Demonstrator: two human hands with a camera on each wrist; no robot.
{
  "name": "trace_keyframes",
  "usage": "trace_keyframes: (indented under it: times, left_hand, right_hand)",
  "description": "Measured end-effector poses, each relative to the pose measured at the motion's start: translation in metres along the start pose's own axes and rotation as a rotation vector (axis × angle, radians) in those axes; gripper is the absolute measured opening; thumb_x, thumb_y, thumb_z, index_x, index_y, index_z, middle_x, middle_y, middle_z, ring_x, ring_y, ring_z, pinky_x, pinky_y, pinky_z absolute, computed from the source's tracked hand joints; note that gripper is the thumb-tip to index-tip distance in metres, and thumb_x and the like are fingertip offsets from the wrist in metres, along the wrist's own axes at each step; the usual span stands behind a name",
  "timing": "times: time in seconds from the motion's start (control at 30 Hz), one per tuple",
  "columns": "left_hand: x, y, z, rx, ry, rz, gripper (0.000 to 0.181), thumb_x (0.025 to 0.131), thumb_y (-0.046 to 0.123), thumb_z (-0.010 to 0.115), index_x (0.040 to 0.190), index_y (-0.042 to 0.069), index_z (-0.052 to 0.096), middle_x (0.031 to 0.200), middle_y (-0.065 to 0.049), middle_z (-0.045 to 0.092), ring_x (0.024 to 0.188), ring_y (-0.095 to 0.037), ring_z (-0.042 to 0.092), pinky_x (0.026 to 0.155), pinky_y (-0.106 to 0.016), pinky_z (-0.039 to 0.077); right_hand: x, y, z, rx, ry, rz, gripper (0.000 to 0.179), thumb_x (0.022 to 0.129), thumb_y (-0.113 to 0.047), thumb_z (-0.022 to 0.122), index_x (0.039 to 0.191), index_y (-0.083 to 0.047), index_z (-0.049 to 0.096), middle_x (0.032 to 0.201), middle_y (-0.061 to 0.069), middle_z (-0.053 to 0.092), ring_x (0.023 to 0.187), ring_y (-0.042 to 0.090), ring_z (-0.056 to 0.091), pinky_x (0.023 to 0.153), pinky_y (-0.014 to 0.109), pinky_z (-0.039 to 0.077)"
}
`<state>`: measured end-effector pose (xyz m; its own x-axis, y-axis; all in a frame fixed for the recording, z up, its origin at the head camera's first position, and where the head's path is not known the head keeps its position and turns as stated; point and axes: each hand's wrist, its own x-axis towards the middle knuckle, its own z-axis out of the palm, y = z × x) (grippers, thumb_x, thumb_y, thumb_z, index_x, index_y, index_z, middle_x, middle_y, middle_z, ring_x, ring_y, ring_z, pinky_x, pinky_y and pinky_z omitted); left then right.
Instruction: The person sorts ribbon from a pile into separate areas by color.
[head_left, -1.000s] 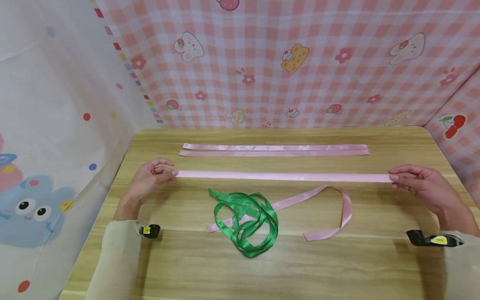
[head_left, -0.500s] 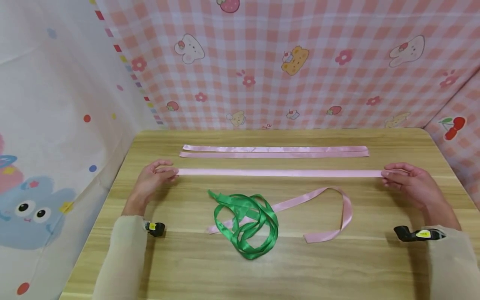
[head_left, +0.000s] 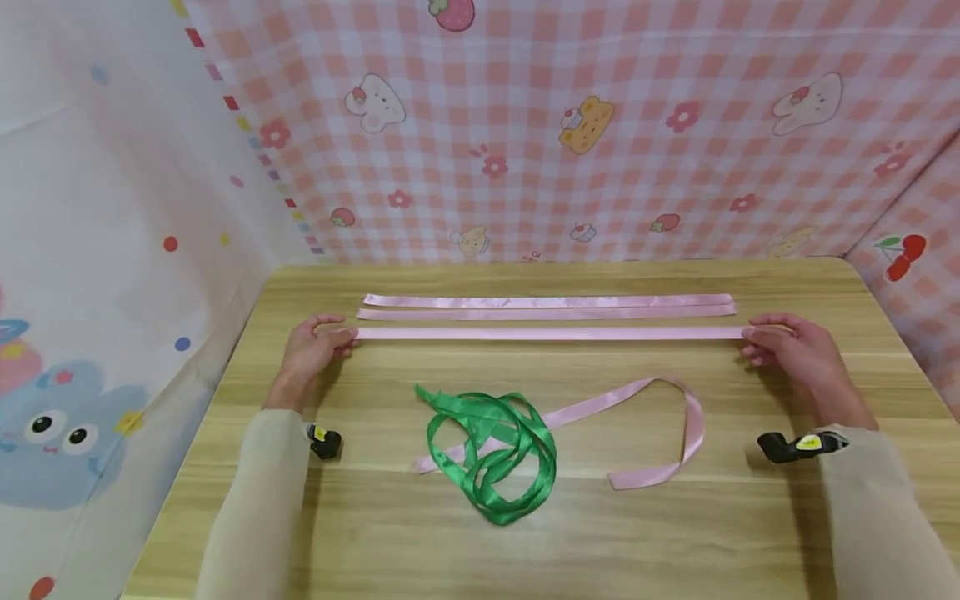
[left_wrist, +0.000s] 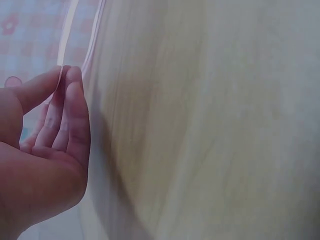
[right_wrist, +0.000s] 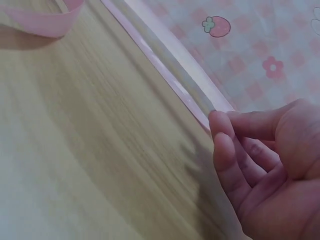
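Observation:
A pale pink ribbon [head_left: 547, 333] is stretched straight between my two hands, just in front of two pink ribbons [head_left: 547, 308] lying side by side at the table's back. My left hand [head_left: 315, 346] pinches its left end between thumb and fingertips; in the left wrist view the ribbon's end runs down into the left palm [left_wrist: 55, 130]. At the other end, my right hand [head_left: 791, 346] pinches the ribbon the same way, and the right wrist view shows thumb and fingertips [right_wrist: 223, 120] meeting on it.
Nearer the front lies a loose tangle of green ribbon [head_left: 517, 500] over one end of another pink ribbon [head_left: 693, 417], which curls to the right. The wooden table [head_left: 480, 567] ends at a checked cloth [head_left: 525, 100] behind and a white cloth [head_left: 90, 217] on the left.
Both hands have carried the stretched ribbon toward the back pair of ribbons. My right hand has also moved left, and the ribbon, earlier slanting slightly, now runs level.

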<state>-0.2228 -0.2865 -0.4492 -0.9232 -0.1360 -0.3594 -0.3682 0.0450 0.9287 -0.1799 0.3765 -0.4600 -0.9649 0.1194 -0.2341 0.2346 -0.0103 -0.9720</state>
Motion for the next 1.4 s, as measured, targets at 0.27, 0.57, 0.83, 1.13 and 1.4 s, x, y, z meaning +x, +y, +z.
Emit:
trace_keyframes:
  times: [0.27,0.57,0.83,1.13,1.4]
  left_hand:
    - [0.009,-0.001,0.006,0.019,0.112,0.0,0.037,0.09,0.006,0.071,0.121,0.004,0.052,0.067,0.008,0.068,0.058,-0.002,0.062,0.051,-0.015,0.048]
    - [0.017,-0.004,0.012,-0.059,0.17,-0.056,0.033,0.087,0.005,0.074,0.114,0.007,0.055,0.066,0.008,0.065,0.049,-0.001,0.052,0.042,-0.015,0.04]
    - [0.017,-0.002,0.014,-0.066,0.201,-0.077,0.033,0.086,0.005,0.076,0.112,0.006,0.057,0.067,0.009,0.063,0.051,-0.001,0.049,0.045,-0.015,0.042]
    - [0.016,-0.002,0.017,-0.017,0.24,-0.071,0.027,0.084,0.011,0.079,0.104,0.008,0.061,0.066,0.012,0.062,0.051,0.0,0.049,0.047,-0.014,0.043]
    - [0.017,-0.004,0.019,0.034,0.262,-0.053,0.028,0.083,0.015,0.081,0.104,0.008,0.063,0.068,0.012,0.061,0.052,0.0,0.049,0.049,-0.014,0.044]
  right_hand:
    - [0.016,-0.004,0.009,-0.094,0.104,0.037,0.025,0.09,-0.016,0.075,0.102,-0.007,0.055,0.065,-0.006,0.07,0.055,0.007,0.063,0.049,0.022,0.052]
    - [0.023,0.001,0.017,-0.091,0.166,0.023,0.026,0.091,-0.008,0.071,0.103,-0.004,0.048,0.06,-0.011,0.066,0.046,0.004,0.055,0.042,0.019,0.046]
    - [0.026,0.005,0.021,-0.166,0.226,0.006,0.025,0.09,-0.01,0.072,0.1,-0.009,0.049,0.059,-0.017,0.064,0.044,0.002,0.051,0.042,0.017,0.043]
    - [0.027,0.009,0.023,-0.152,0.292,0.011,0.029,0.087,-0.006,0.074,0.099,-0.015,0.049,0.062,-0.02,0.066,0.046,0.001,0.053,0.04,0.017,0.04]
    - [0.027,0.01,0.025,-0.228,0.339,-0.009,0.029,0.087,-0.007,0.074,0.098,-0.016,0.049,0.062,-0.024,0.062,0.059,-0.009,0.059,0.05,0.011,0.043]
